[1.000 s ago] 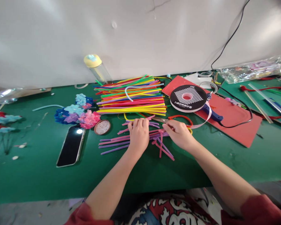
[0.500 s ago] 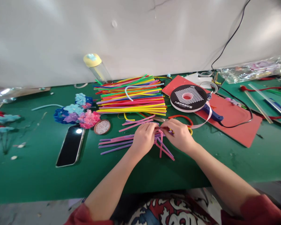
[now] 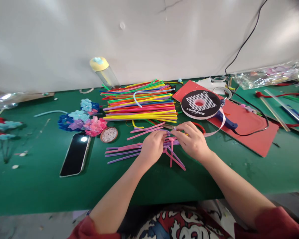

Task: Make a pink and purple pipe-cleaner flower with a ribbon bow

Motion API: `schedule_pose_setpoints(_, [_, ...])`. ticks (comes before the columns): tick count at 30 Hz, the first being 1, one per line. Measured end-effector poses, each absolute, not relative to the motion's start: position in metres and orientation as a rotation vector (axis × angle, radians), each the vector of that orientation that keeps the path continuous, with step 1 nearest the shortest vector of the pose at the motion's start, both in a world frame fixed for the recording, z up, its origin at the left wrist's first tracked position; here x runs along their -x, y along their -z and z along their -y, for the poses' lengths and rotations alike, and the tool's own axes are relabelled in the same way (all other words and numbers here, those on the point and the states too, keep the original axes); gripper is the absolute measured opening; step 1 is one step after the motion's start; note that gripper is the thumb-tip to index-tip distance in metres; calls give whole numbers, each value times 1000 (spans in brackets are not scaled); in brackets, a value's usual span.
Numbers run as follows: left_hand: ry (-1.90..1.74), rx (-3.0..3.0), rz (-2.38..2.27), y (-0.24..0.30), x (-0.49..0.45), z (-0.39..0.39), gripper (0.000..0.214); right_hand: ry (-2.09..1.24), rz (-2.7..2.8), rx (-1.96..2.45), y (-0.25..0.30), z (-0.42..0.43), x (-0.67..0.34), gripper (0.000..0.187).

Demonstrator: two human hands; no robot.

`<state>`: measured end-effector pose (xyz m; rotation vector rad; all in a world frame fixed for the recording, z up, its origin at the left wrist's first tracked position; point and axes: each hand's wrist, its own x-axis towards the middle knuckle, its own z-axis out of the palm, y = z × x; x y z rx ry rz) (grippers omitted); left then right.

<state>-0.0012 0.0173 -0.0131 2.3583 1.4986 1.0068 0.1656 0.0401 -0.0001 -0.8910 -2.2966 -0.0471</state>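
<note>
My left hand [image 3: 152, 145] is closed in a pinch on a purple pipe cleaner [image 3: 168, 133], a short bent piece of which shows between the fingertips. Opposite it, my right hand [image 3: 193, 141] pinches the same piece with thumb and forefinger; its exact shape is too small to make out. Under the hands lie loose pink and purple pipe cleaners [image 3: 123, 154], partly covered by my left hand. Bent pink and purple ones [image 3: 173, 157] stick out below my right hand. Scissors with an orange handle [image 3: 199, 127] lie behind my right hand, mostly hidden.
Behind the hands spreads a pile of many-coloured pipe cleaners [image 3: 141, 104]. A ribbon spool [image 3: 201, 113] sits on a red folder [image 3: 251, 129], beside a blue-handled tool [image 3: 226, 120]. To the left are pipe-cleaner flowers [image 3: 77, 115], a phone [image 3: 74, 156], a bead dish [image 3: 109, 134] and a bottle [image 3: 103, 71].
My right hand has lifted and turned slightly, its fingers now more stretched and raised over the purple piece. My left hand keeps nearly the same place.
</note>
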Motion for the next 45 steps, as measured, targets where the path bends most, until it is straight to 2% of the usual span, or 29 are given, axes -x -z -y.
schedule_pose_setpoints(13, [-891,-1802,-1253,-3,1,-16,26,297,2197,888,4,-41,-168,16])
schedule_pose_setpoints(17, [-922,-1623,-1186,-3,1,-16,20,330,2110,838,2,-41,-168,16])
schedule_pose_setpoints(26, [-1005,-1780,-1230,-6,1,-17,19,361,1998,827,-1,-40,-166,22])
schedule_pose_setpoints(29, [-998,-1794,-1201,-6,1,-16,20,313,1989,835,0,-40,-166,24])
schedule_pose_setpoints(34, [-906,-1661,-1054,-6,2,-14,18,162,1933,907,-1,-38,-165,13])
schedule_pose_setpoints(39, [-899,-1542,-938,-9,2,-13,17,75,1916,938,-3,-37,-163,14])
schedule_pose_setpoints(45, [-867,-1480,-922,-10,2,-13,26,-138,1935,1029,-4,-35,-161,15])
